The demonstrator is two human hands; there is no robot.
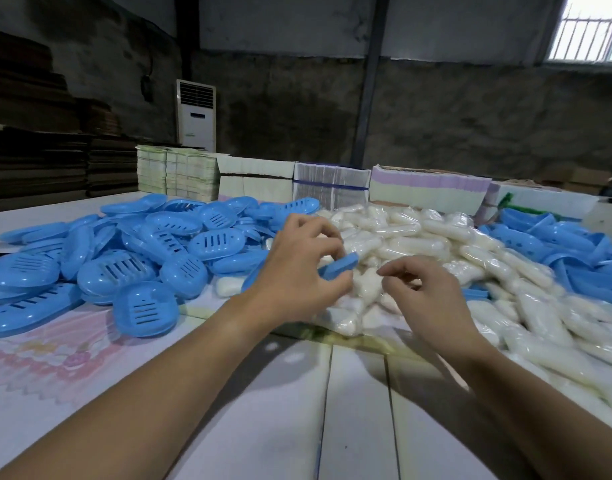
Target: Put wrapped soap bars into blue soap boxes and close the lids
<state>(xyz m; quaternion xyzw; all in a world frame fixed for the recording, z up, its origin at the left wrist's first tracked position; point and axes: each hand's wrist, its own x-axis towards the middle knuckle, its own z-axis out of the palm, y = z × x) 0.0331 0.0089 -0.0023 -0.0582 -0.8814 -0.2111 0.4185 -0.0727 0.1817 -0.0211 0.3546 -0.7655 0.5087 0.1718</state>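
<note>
My left hand [299,268] grips a blue soap box [339,265] by its edge, held tilted above the near end of the soap pile. My right hand [424,292] hovers just to its right with fingers curled apart and nothing in them, over the heap of white wrapped soap bars [418,237]. One loose wrapped bar [228,285] lies beside the left wrist. A big pile of closed blue soap boxes [131,258] fills the table's left side. More blue box parts [557,244] are heaped at the far right.
Stacks of flat printed cartons [332,185] line the table's back edge. White table boards [356,410] run toward me between my forearms. A pink patterned sheet [55,355] lies at the near left. A standing air conditioner [196,114] is by the back wall.
</note>
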